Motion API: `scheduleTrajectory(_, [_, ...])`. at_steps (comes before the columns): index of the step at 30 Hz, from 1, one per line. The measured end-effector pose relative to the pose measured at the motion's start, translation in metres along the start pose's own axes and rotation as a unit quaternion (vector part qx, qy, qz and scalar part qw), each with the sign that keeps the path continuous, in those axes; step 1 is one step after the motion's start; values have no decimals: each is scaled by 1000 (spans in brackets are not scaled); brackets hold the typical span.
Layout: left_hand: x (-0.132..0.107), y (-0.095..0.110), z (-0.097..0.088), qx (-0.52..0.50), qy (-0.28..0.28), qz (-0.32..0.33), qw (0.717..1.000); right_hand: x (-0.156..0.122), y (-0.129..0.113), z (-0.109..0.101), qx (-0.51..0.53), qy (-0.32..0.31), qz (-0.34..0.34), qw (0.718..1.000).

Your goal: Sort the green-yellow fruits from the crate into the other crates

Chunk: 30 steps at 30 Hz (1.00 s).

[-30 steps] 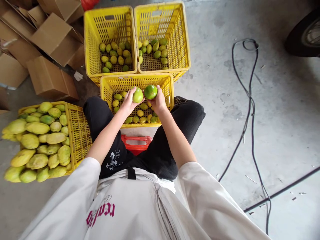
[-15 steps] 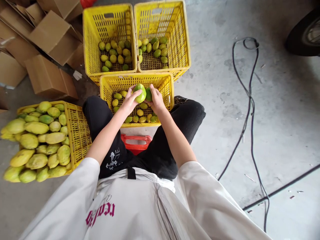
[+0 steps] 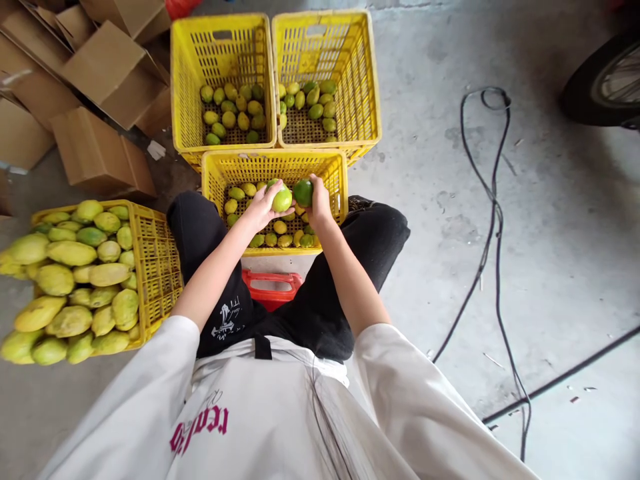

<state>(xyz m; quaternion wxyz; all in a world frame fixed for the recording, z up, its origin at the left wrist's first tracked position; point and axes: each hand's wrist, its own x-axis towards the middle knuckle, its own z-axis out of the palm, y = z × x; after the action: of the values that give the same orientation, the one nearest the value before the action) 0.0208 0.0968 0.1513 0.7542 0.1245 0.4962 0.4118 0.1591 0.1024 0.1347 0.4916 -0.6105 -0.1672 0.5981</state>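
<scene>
Obs., head view. Person seated on a red stool (image 3: 273,288), both forearms stretched forward over the knees.

Left hand (image 3: 259,208): closed around a yellow-green fruit (image 3: 283,199), fingers curled over its top and thumb beneath. Fruit is roundish, smooth, pale lime going to yellow, with a bright sheen on the upper face.

Right hand (image 3: 319,204): closed around a dark green fruit (image 3: 303,192), gripped from its right side. Skin is a deeper, more even green than the other, glossy, similar in size. The two fruits sit side by side between the hands, touching or very nearly; cannot tell which.

Directly under both hands: near yellow crate (image 3: 219,175), floor partly covered with small fruits (image 3: 277,233), mixed yellow and green. Both held fruits are above this crate's interior, near its far wall.

Beyond the hands: two more yellow crates, side by side and touching, far left crate (image 3: 179,87) and far right crate (image 3: 371,87), each with a shallow layer of similar fruit.

Well to the left of the left hand: a fourth yellow crate (image 3: 156,261), heaped above its rim with larger, elongated yellow-green fruit.

Further left and beyond: cardboard boxes (image 3: 103,157) on the concrete floor (image 3: 425,220). Well to the right of the right hand: a black cable (image 3: 495,213) trailing across the floor.
</scene>
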Motion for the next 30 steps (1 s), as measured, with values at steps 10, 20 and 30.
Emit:
scheduleTrajectory(10, [-2,9,-1,51,-57,-13,997,20,4,-9,-2,16,-29,999])
scheduleTrajectory(20, [-7,6,-1,120,-36,46,991,17,12,-13,-88,-54,-58,993])
scheduleTrajectory(30, [-2,6,-3,86,-19,1,996,33,23,-12,-98,-35,-11,995])
